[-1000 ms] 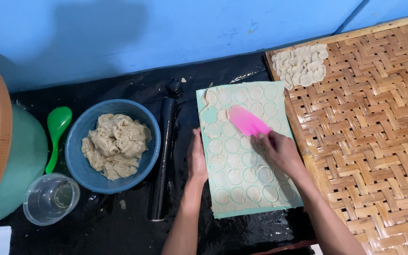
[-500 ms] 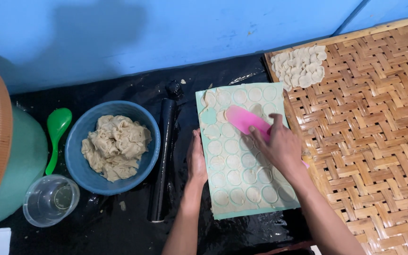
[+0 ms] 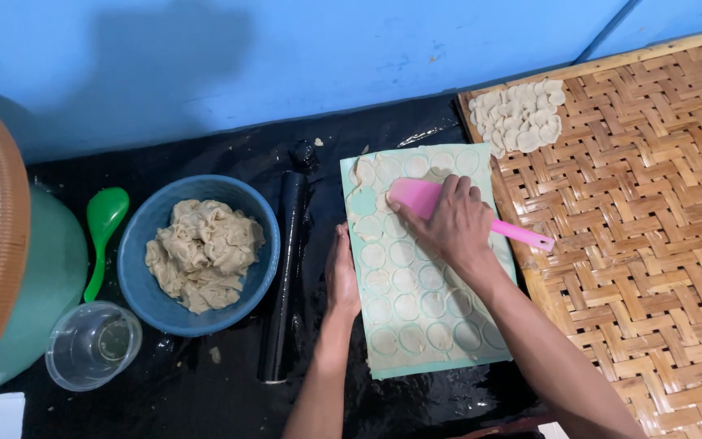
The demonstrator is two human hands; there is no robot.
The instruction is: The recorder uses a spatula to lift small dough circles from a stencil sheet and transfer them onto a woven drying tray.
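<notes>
A pale green mat (image 3: 481, 345) lies on the black work surface, covered with a thin dough sheet cut into several round discs. My right hand (image 3: 451, 223) grips a pink spatula (image 3: 416, 195) and presses its blade flat on the upper left part of the mat; the pink handle sticks out to the right. My left hand (image 3: 340, 272) lies flat, fingers together, along the mat's left edge and holds it down.
A black rolling pin (image 3: 284, 268) lies just left of the mat. A blue bowl (image 3: 148, 294) holds lumpy dough. A green spoon (image 3: 103, 219) and a clear plastic cup (image 3: 91, 345) sit further left. A woven bamboo tray (image 3: 652, 244) at right carries a pile of cut discs (image 3: 517, 118).
My right hand has slid up and left along the mat with the spatula, turning so the handle now points right. The left hand has stayed in place.
</notes>
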